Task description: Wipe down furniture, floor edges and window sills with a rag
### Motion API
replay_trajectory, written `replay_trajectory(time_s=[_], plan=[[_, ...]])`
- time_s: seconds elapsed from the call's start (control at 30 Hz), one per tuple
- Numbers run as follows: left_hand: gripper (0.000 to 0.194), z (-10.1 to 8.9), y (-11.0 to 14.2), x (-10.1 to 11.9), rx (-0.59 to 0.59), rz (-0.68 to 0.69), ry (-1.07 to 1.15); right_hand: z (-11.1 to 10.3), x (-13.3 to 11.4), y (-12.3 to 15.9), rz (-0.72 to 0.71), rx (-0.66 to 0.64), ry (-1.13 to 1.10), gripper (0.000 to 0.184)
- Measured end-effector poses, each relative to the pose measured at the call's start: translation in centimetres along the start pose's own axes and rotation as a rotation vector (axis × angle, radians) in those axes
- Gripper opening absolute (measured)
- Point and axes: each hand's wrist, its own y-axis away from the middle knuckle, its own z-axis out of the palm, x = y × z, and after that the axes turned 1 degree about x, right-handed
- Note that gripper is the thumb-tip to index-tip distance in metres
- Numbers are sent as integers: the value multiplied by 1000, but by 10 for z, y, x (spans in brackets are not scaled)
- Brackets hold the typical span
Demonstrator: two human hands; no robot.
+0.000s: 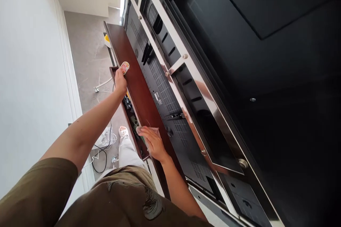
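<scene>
While the left hand (120, 83) pinches a colourful tag (124, 67), the right hand (153, 143) holds clear plastic wrap (148, 131).

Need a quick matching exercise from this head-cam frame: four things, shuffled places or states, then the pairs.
Things:
1. left hand
2. right hand
3. black cable
4. reddish-brown wooden board

Places or states:
A. looped on the grey stone floor
B. on a clear plastic piece
C. alongside a black perforated panel
D. holding a small colourful oval item

Pairs: 1-D, 2-B, 3-A, 4-C
</scene>
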Motion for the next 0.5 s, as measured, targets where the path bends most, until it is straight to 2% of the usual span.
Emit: replay_trajectory(time_s=[0.07,0.1,0.17,0.23,0.3,0.4,0.47,0.5], plan=[[33,-1,10,-1,19,-12,-53,-6,-2,23,67,18,53,39],[33,-3,12,-1,7,-10,-73,-8,2,19,90,12,87,41],[35,-6,14,0,-20,1,-97,-10,18,-16,102,-36,158,44],[39,-10,13,1,-41,26,-112,-9,41,-80,94,-99,214,44],[44,-14,11,2,-60,61,-132,-7,63,-161,76,-159,241,44],[48,-17,11,4,-88,89,-150,0,85,-277,105,-140,285,45],[48,-19,13,5,-100,86,-149,5,89,-331,160,-109,293,44],[47,-20,16,7,-101,81,-147,8,89,-347,178,-89,292,44]])
